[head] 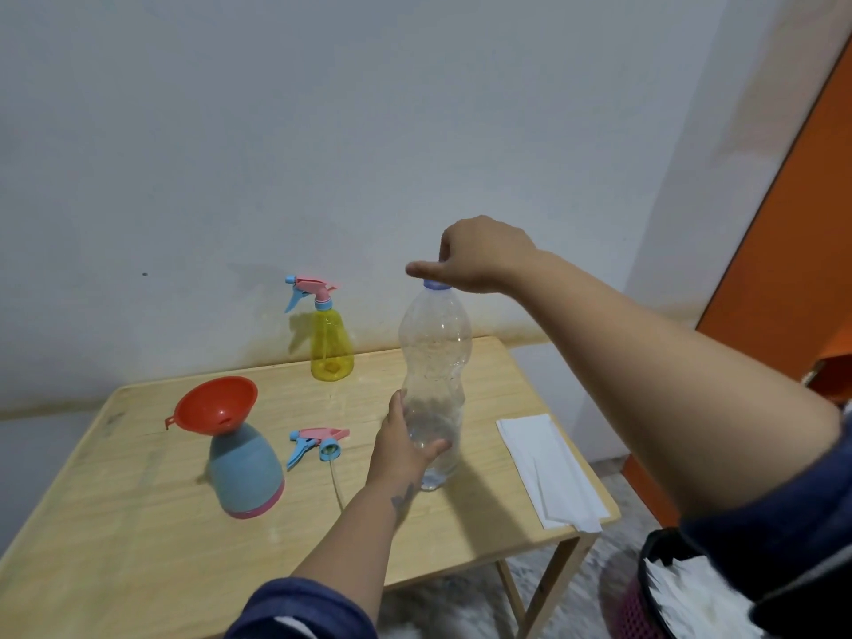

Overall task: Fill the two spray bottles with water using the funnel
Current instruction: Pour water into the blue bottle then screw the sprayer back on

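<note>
While your wooden table (pixel 461 537) carries everything, the tallest thing on it is the clear water bottle (pixel 435 362), standing upright near the middle-right with only a little water low inside. Your left hand (pixel 405 442) wraps its fingers around the bottle's lower body, and your right hand (pixel 475 255) sits on top with fingers closed on the blue cap (pixel 435 284) (whether the cap is tight or loose, you cannot tell from here). To the left stands the blue spray bottle (pixel 246 475), its head off, with the red funnel (pixel 214 404) seated in its neck and leaning left. A folded white cloth (pixel 548 468) lies near the table's right edge. At the back, close to the wall, the yellow spray bottle (pixel 329 343) stands with its pink-and-blue head on. The loose spray head (pixel 316 445) lies between the blue bottle and your left hand, its tube trailing toward you.
</note>
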A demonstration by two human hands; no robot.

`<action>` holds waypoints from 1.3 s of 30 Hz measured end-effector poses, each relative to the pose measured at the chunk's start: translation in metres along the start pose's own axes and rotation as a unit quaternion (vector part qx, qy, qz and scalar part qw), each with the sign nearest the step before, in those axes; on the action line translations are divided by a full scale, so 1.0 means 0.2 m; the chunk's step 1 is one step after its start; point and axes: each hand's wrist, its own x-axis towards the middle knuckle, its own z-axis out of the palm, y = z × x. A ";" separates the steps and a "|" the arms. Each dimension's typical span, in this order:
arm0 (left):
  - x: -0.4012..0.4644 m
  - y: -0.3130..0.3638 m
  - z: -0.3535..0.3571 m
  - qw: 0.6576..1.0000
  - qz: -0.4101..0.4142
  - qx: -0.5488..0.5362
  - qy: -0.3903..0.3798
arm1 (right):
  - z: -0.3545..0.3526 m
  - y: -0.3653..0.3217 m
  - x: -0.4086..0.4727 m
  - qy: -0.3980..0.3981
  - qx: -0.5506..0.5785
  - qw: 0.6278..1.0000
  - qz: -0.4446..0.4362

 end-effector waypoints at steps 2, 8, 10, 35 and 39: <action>0.00 0.00 0.00 1.000 -0.004 -0.005 0.000 | 0.03 -0.03 0.00 0.019 -0.004 1.000 -0.005; -0.01 0.01 -0.01 1.000 0.001 -0.005 -0.009 | -0.06 -0.01 -0.02 -0.065 0.006 0.994 -0.084; -0.01 0.02 -0.02 1.000 0.003 -0.004 -0.015 | -0.09 0.00 -0.02 -0.086 0.028 0.991 -0.099; 0.01 -0.05 -0.02 1.000 0.023 0.012 -0.004 | 1.28 0.40 -0.44 -0.059 0.338 0.894 0.288; 0.01 -0.06 -0.02 0.999 0.034 0.018 0.001 | 1.40 0.37 -0.54 -0.053 0.387 0.864 0.319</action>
